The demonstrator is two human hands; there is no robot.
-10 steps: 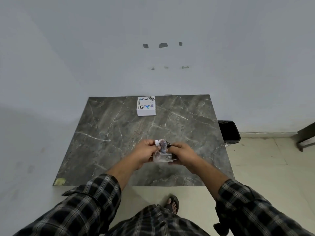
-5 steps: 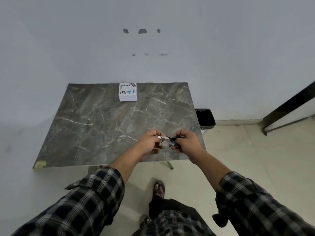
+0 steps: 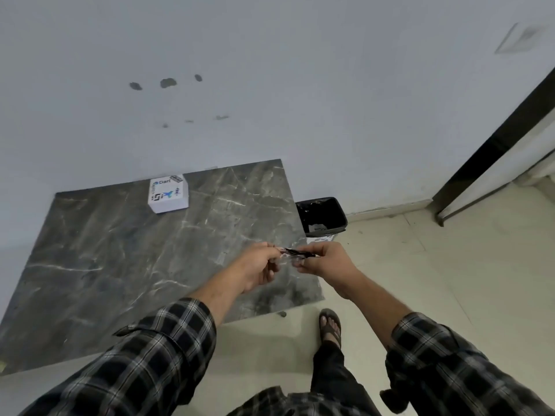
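Your left hand (image 3: 259, 267) and right hand (image 3: 322, 261) pinch a thin, crinkled plastic piece (image 3: 290, 252), blurred, over the tabletop's (image 3: 120, 250) right edge.

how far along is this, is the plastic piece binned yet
Done: the crumpled clear-and-dark plastic piece looks squashed flat and is off the grey marble table. In hand: left hand and right hand pinch its ends. Left: probably dropping it in the black plastic bin beside the table.

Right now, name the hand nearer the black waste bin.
Right. The right hand is in front of the black waste bin; the left hand is farther away, over the grey marble tabletop.
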